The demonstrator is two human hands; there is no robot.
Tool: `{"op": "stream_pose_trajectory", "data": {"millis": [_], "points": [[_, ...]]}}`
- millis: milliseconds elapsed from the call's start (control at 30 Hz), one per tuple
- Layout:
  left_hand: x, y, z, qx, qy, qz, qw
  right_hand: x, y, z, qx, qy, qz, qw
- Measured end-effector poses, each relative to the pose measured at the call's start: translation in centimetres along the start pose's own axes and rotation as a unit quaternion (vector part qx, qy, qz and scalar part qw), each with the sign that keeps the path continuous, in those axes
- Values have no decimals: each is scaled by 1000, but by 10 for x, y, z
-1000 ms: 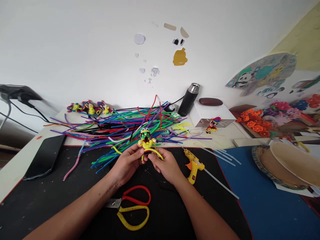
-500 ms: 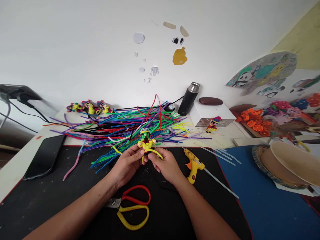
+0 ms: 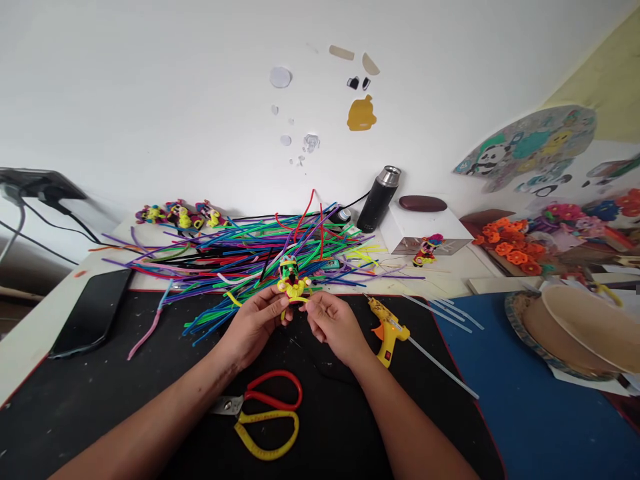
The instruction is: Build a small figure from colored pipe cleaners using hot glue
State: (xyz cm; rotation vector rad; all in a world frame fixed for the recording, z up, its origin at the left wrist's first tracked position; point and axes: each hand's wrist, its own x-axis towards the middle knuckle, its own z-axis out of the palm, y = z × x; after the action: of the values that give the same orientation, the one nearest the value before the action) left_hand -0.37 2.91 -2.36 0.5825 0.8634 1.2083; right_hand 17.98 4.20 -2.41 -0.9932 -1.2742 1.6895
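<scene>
Upright above the black mat, a small pipe-cleaner doll (image 3: pixel 290 273) with a green face and yellow body is pinched at its base by my left hand (image 3: pixel 260 317). A yellow pipe cleaner (image 3: pixel 299 301) curves across the doll's lower front. My right hand (image 3: pixel 333 323) is closed, thumb and finger pinching the right end of that strip. Nearer to me, scissors (image 3: pixel 267 417) with one red and one yellow handle lie on the mat. Right of my right hand rests a yellow hot glue gun (image 3: pixel 386 333) with a glue stick in its back.
Behind my hands spreads a heap of coloured pipe cleaners (image 3: pixel 240 253). Several finished dolls (image 3: pixel 183 215) stand at back left, another doll (image 3: pixel 429 250) by the white box (image 3: pixel 423 227). A phone (image 3: pixel 93 313) lies left; a black thermos (image 3: pixel 377 200) stands behind; clear glue sticks (image 3: pixel 450 312) lie right.
My right hand has shifted from the middle of the yellow pipe cleaner to its right end, slightly away from the doll. The strip now sits closer around the doll's base. My left hand keeps its hold.
</scene>
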Motion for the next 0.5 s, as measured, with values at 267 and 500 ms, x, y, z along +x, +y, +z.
{"op": "stream_pose_trajectory", "data": {"millis": [267,500], "points": [[-2,-2,1,-9,-10,-15,1000,-1,-2,0,-33,38,-16,999],[-1,-2,-2,-36,-10,-36,999,-1,-1,1,-4,22,-2,1000]]}}
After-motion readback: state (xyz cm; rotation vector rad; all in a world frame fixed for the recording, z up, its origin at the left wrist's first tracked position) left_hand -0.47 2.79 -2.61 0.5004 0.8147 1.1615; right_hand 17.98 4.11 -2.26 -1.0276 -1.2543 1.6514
